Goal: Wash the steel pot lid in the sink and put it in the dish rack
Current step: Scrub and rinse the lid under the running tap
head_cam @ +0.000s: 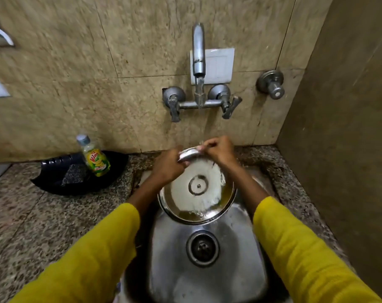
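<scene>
I see both hands, left hand (168, 166) and right hand (218, 152), gripping the steel pot lid's (196, 185) far rim, lid tilted toward me under the tap stream (200, 119).

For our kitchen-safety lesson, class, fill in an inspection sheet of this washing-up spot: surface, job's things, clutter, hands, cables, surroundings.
Surface: speckled granite counter around a steel sink.
Job's things: steel pot lid tilted over the sink, water from the tap running across it; dish rack not in view.
Clutter: dish-soap bottle and scrub pad in a black tray.
Hands: left hand and right hand both grip the lid's upper edge.
Cables: nothing seen.
Surroundings: beige tiled wall, white switch plate behind the tap.
</scene>
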